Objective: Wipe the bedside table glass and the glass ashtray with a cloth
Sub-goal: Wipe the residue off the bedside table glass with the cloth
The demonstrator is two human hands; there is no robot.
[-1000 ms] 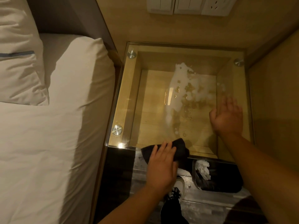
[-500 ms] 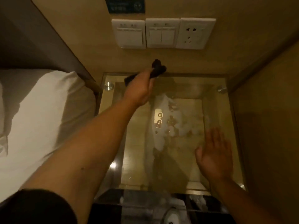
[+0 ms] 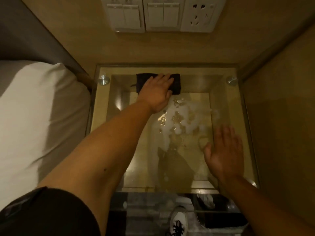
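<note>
At the far edge of the bedside table glass point(image 3: 109, 130), just below the wall switches point(image 3: 144, 16), I am pressing the dark cloth point(image 3: 176, 82) flat with my left hand point(image 3: 157, 91), fingers laid nearly straight across it rather than curled round it. The cloth is lying folded on the glass between the two round metal studs at the far corners, nearer the left stud point(image 3: 103, 80) than the right stud point(image 3: 231, 80). My right hand point(image 3: 223, 152) is resting open near the right-hand edge of the glass, fingers spread and together steadying me, holding nothing. Toward the middle of the glass, a white foamy patch point(image 3: 180, 123) is sitting nearer to me than the cloth, not yet wiped. I judge I am wiping the glass, at the start of a stroke. The next move, I think, calls for dragging the cloth toward me through the foam with even pressure, overlapping passes. I am seeing no ashtray on the glass, so that part is still waiting.
</note>
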